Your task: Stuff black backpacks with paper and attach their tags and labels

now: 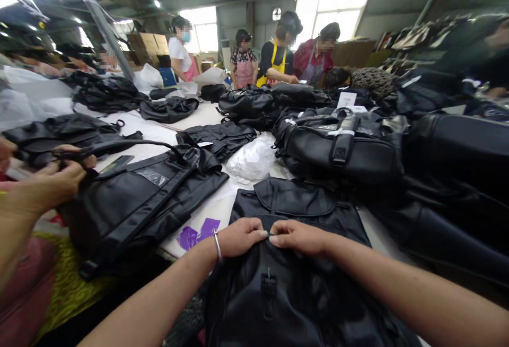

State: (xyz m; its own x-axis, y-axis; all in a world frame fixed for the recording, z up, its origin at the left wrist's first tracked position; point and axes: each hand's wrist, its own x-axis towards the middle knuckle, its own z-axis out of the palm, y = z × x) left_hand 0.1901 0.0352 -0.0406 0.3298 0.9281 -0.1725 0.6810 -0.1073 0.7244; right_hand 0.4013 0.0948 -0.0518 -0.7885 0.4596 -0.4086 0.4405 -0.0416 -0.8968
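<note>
A black leather-look backpack lies before me on the table, its buckle strap toward me and its flap at the far end. My left hand, with a silver bangle at the wrist, is closed in a pinch on the backpack's middle. Close beside it, thumb almost meeting thumb, my right hand pinches the same spot. What small part of the backpack sits between the fingertips is hidden.
To the left, a co-worker's hands hold the strap of another black bag. Purple scraps and crumpled white plastic lie on the white table. Black bags pile up at right. Several people stand across the table.
</note>
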